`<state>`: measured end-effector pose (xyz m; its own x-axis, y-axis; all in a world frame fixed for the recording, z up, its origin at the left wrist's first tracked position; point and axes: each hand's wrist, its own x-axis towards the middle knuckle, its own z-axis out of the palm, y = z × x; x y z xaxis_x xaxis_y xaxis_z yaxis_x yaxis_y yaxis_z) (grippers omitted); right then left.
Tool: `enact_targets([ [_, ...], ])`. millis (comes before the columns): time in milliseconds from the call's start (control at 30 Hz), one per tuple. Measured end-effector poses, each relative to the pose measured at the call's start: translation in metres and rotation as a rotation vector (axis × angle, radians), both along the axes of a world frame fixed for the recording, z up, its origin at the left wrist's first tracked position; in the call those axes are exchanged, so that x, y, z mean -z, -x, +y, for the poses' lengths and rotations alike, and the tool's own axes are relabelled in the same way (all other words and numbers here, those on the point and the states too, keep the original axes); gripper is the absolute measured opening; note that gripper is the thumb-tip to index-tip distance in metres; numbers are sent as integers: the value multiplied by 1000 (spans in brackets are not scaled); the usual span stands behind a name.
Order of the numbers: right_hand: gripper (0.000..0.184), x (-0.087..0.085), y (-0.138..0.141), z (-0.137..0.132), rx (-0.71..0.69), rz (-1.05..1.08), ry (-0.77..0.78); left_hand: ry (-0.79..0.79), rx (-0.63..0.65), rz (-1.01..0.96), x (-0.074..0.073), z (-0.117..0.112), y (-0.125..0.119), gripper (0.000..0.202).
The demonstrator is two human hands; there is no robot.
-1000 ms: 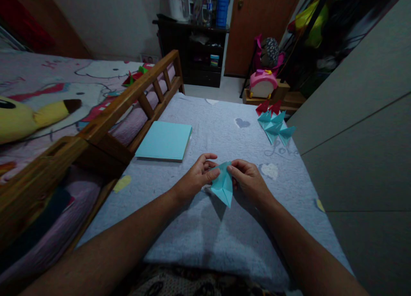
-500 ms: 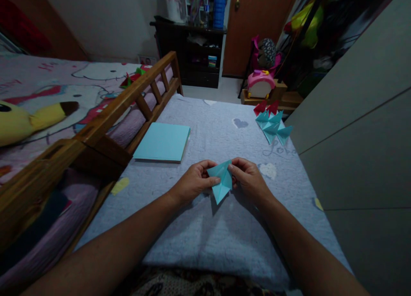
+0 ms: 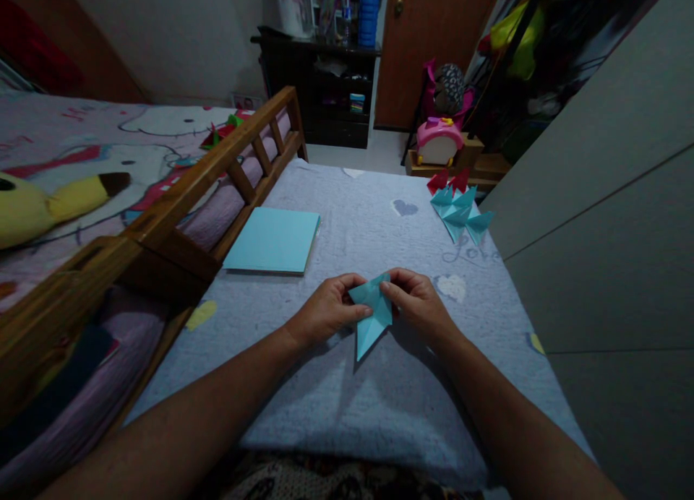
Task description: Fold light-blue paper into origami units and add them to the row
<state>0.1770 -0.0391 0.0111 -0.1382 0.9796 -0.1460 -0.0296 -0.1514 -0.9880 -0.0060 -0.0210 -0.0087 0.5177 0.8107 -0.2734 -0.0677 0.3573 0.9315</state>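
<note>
A light blue piece of folded origami paper [image 3: 374,319] is held between both hands, its long pointed end hanging down toward me. My left hand [image 3: 330,305] pinches its left side, thumb lying on the front face. On the right side, my right hand [image 3: 417,301] grips the upper edge between thumb and fingers. The fingertips behind the paper are mostly hidden. Beyond the left hand lies a stack of light blue square paper [image 3: 274,240]. Several folded blue paper pieces [image 3: 460,211] rest at the far right, with red folded paper [image 3: 449,181] just behind them.
The patterned bed sheet [image 3: 347,211] spreads under the hands. A wooden bed rail [image 3: 217,164] runs along the left, with a yellow plush toy [image 3: 54,204] past it. A pale cabinet [image 3: 612,233] borders the right. A pink toy case [image 3: 438,142] stands past the bed's far edge.
The lower point of the folded paper now reaches further down and to the left, looking longer. My right thumb has shifted slightly left on the paper. Both hands keep their grip.
</note>
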Motion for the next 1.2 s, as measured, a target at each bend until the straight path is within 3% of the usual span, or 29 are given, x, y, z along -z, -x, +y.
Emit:
enact_targets([
  [700,22,2,2,-2,79,-9,-5,-10,100,44,0,-3,0,28],
  [867,24,5,-1,-2,46,-7,-27,-7,84,36,-1,-2,0,29],
  [1200,35,1,6,-1,56,-253,-108,-61,63,47,5,-1,0,29],
])
